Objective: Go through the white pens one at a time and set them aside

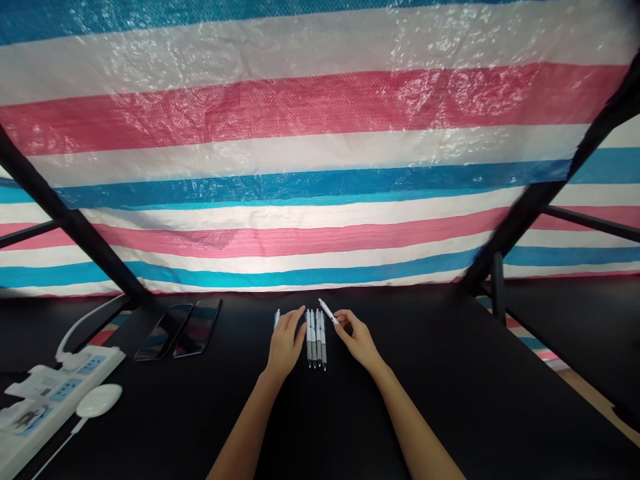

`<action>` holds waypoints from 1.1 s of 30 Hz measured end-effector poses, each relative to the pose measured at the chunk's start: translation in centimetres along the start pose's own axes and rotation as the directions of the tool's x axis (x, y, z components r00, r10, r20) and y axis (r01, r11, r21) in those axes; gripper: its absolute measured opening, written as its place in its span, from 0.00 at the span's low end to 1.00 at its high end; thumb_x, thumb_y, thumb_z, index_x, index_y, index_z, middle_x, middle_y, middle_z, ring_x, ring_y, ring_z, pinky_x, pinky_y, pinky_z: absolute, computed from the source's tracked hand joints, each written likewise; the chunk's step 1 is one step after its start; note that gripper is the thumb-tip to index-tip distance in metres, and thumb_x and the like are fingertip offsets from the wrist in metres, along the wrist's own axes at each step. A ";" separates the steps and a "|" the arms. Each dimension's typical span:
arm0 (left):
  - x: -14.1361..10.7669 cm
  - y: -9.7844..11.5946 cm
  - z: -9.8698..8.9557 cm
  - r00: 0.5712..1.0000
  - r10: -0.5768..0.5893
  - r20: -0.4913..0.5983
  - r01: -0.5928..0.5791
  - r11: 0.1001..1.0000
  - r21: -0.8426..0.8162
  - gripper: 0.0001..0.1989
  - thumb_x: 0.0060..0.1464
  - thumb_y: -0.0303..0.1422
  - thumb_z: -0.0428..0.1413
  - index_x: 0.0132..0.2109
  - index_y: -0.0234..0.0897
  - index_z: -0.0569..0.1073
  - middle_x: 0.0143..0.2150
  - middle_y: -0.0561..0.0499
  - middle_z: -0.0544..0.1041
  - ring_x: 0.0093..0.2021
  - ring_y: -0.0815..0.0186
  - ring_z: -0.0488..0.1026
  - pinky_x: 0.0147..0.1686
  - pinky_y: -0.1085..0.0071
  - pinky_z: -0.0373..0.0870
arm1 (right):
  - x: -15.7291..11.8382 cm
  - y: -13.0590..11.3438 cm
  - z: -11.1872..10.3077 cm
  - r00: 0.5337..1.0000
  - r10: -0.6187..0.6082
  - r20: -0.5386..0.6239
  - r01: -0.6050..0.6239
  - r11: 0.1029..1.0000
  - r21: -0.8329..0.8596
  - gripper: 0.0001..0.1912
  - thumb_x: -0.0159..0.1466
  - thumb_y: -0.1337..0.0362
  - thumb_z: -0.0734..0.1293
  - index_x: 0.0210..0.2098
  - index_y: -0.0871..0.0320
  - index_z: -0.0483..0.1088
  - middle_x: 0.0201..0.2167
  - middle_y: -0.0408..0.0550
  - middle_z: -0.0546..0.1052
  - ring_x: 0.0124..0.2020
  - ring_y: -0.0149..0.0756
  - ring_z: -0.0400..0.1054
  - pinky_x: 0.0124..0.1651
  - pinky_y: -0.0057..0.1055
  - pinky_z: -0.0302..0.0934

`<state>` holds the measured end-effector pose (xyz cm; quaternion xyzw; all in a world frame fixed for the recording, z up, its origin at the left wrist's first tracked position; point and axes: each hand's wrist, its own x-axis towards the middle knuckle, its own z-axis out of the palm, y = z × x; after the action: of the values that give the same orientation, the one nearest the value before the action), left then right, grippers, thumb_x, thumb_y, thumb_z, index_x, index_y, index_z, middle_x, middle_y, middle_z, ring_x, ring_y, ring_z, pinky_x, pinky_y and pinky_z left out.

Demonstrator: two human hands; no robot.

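Four white-and-gray pens point(313, 340) lie side by side on a black desk point(330, 427), tips toward the person. Near the row's far right end, a single white pen point(326, 309) slants in the right hand point(361, 341), the grip pinched narrow between thumb and bent fingers, the forearm angling inward. Just left of the row, the left hand point(285, 343) reaches forward palm down, fingers extended, thumb apart from the index finger; another pen point(277, 319) shows beyond it, though whether that grip holds it cannot be told. Two dark phones point(164, 332) lie farther left, near a white power strip point(59, 400).
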<state>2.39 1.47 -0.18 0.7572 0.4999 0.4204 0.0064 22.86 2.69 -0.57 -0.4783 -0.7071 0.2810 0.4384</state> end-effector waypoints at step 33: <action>-0.3 0.2 0.2 0.987 -0.067 0.144 0.055 0.995 0.086 0.22 0.63 0.39 0.39 0.25 0.38 0.66 0.21 0.54 0.67 0.23 0.70 0.67 0.24 0.74 0.58 | 0.2 -0.1 -0.9 0.974 0.016 0.224 -0.030 0.998 0.061 0.16 0.63 0.55 0.61 0.28 0.59 0.73 0.24 0.42 0.69 0.25 0.31 0.60 0.30 0.27 0.54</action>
<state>2.57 1.19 -0.43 0.7699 0.5379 0.3424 0.0253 23.60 2.82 -0.02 -0.4375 -0.7369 0.3608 0.3680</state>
